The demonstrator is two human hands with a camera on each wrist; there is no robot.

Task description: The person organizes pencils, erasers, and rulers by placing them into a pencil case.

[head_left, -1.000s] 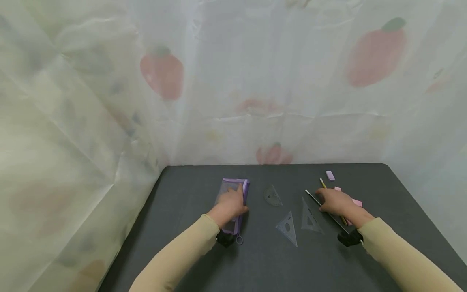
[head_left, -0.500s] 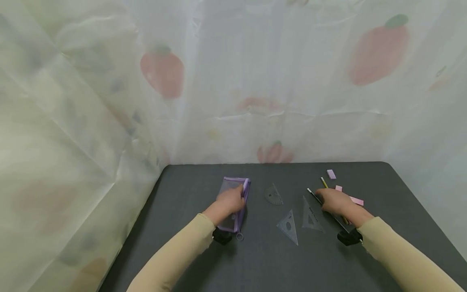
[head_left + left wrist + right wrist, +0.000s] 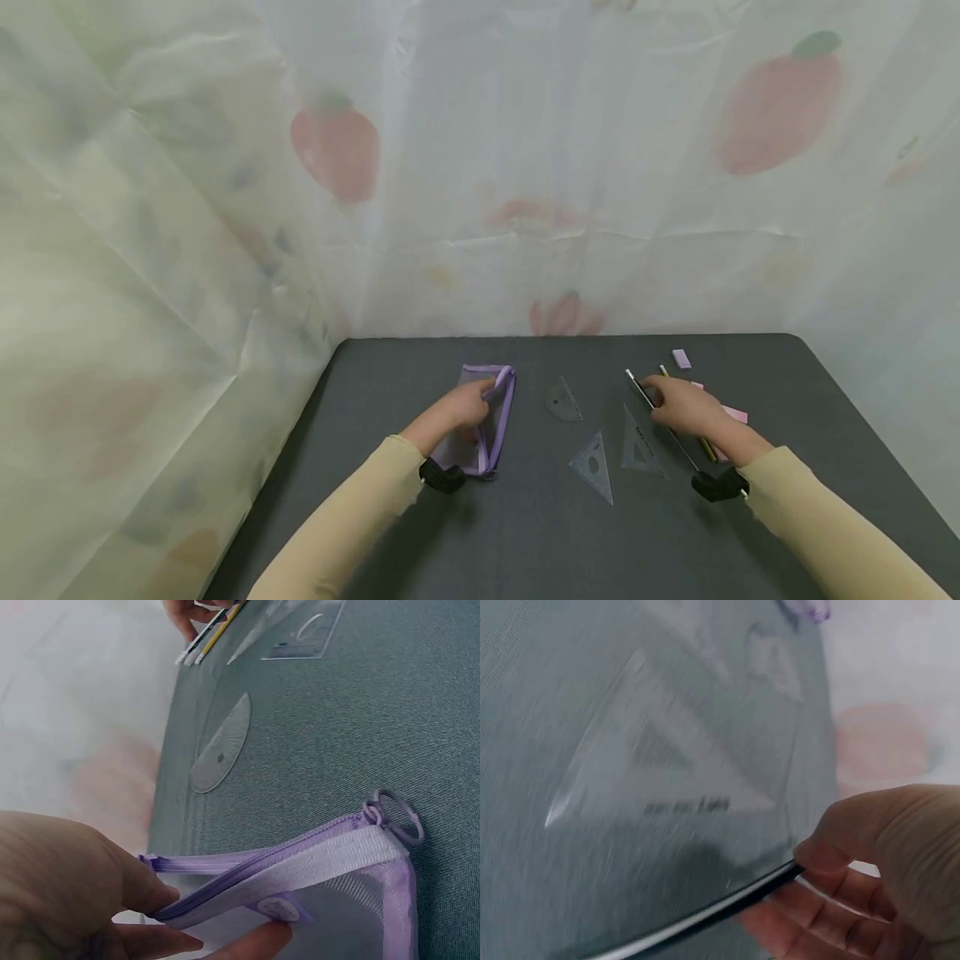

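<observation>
While both sleeves are reaching in from the near edge of the dark table (image 3: 525, 542), the two hands are working apart from each other. The left hand (image 3: 457, 410) is pinching the zipper edge of the purple mesh pouch (image 3: 483, 417), thumb and fingers curled on the opened seam, as the left wrist view is showing; the pouch is lying flat on the table's left half, its ring pull (image 3: 394, 817) at the near end, and nothing can be made out inside it. The right hand (image 3: 686, 407) is curling its fingers round a thin black pen (image 3: 660, 421) and seems to be lifting its far end off the surface; a yellow pencil (image 3: 666, 372) is lying just beside it. Between the hands, two clear set squares (image 3: 592, 467) (image 3: 639, 446) are lying flat, and a small protractor (image 3: 562, 402) is sitting a little farther back. Pink erasers (image 3: 681, 358) (image 3: 733, 414) are resting beyond and beside the right hand.

Judging by this, the packing is only beginning: the pouch is being opened, one pen is being gripped, and everything else is waiting outside.
</observation>
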